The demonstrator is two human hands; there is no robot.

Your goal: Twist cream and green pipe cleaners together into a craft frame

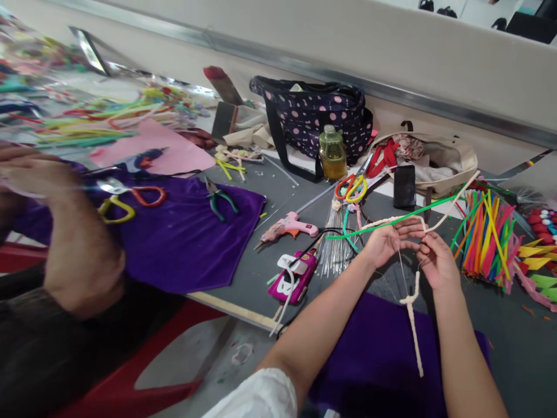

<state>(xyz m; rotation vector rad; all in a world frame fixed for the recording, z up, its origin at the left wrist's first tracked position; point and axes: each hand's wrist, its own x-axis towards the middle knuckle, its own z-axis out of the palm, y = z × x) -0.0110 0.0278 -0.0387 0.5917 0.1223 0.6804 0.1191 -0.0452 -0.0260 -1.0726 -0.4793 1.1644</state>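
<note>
Near the table edge (226, 306), left hand (385, 241) and right hand (437, 264) both pinching white pipe cleaner (413, 313); coloured stems (487, 238) just beside

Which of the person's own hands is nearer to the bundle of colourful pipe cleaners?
Right. The right hand is just left of the bundle of colourful pipe cleaners; the left hand is farther left.

Bare forearms, white sleeve (256, 397) at left
</note>
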